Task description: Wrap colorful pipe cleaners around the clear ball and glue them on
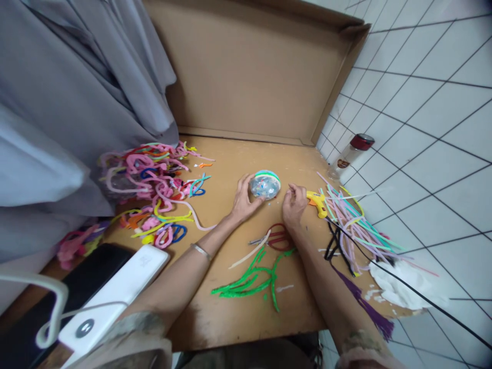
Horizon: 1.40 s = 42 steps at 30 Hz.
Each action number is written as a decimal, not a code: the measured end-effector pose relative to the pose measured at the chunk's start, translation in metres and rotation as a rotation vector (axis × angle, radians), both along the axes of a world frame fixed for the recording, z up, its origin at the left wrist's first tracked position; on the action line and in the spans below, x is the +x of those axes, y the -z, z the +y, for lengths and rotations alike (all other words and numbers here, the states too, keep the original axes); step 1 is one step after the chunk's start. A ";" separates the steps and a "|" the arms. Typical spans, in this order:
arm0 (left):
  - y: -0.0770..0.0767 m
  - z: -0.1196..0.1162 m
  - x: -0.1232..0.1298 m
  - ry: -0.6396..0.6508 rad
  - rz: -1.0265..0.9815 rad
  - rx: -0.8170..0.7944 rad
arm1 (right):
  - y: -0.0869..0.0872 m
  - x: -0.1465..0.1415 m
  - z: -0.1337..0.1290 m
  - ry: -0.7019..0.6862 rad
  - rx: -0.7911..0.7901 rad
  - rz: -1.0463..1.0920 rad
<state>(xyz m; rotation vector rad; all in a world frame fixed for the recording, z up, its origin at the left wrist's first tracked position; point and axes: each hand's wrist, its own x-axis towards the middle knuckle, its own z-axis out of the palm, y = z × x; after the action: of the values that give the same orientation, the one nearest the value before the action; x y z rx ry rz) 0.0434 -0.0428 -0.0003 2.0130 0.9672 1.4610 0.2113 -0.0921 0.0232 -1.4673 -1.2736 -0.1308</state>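
My left hand (244, 199) is closed around the left side of a small round clear container (264, 187) with green and pale bands along its upper edge. Just right of it, my right hand (295, 204) has its fingers curled into a pinch; whatever they hold is too small to make out. A yellow glue gun (317, 203) lies beside the right knuckles, its glue stick pointing right. Below the hands lie red-handled scissors (280, 237), a cream strip (251, 252) and several cut green pipe cleaners (246, 283).
Tangled coloured pipe cleaners (154, 179) fill the left side. A white power bank (119, 292) rests at front left. Straight pipe cleaners (353, 225), a purple tassel (363, 302), white tissue (403, 284) and a clear bottle (351, 154) stand or lie right. A cardboard panel (253, 72) closes the back.
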 end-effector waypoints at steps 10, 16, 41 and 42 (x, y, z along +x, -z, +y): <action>-0.003 -0.007 -0.005 -0.068 -0.051 -0.004 | -0.014 -0.018 -0.039 -0.163 -0.019 -0.095; -0.007 -0.010 -0.012 -0.169 -0.101 -0.014 | -0.027 -0.028 -0.051 -0.463 -0.146 -0.069; 0.000 -0.001 -0.016 -0.216 -0.100 -0.053 | -0.043 -0.057 -0.082 -1.181 -0.888 -0.789; 0.000 -0.001 -0.016 -0.212 -0.101 -0.056 | -0.043 -0.055 -0.081 -1.239 -0.883 -0.693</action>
<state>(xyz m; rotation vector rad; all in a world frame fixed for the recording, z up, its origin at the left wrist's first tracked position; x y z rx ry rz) 0.0271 -0.0441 0.0001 1.8231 1.1932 1.6099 0.1561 -0.1727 0.0666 -1.0179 -2.8325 0.9196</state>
